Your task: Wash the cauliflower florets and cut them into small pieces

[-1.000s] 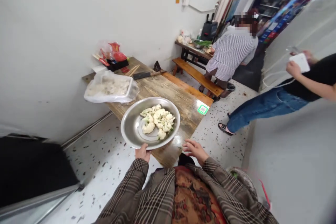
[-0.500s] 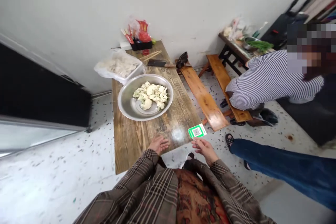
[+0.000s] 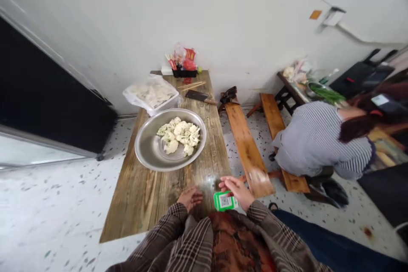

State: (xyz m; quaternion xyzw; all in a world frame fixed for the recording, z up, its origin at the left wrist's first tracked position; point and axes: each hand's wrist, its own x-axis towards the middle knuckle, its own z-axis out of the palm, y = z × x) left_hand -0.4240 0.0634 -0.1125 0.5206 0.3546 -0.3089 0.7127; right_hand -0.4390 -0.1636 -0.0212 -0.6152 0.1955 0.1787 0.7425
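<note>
My left hand (image 3: 190,199) hovers over the near edge of the wooden table (image 3: 140,204), fingers loosely stretched and nothing in them. Beside the green-bordered QR code card (image 3: 224,201), at the table's near right corner, is my right hand (image 3: 237,192). Its fingers reach left over the card's upper right part, apart and holding nothing visible; whether they touch it I cannot tell. Farther up the table stands a wide metal basin (image 3: 145,153) with cauliflower florets (image 3: 183,131) inside.
Behind the basin are a plastic-lined white tub (image 3: 165,104), a cleaver (image 3: 198,96), chopsticks (image 3: 191,86) and a black holder (image 3: 185,73). Benches (image 3: 244,140) run along the right. A person in a striped top (image 3: 315,136) sits there, near a bowl of greens (image 3: 327,92).
My view has tilted up and come closer to the table. My right hand has moved from below the card to beside and partly over it. Another person's blue-clad legs now show less.
</note>
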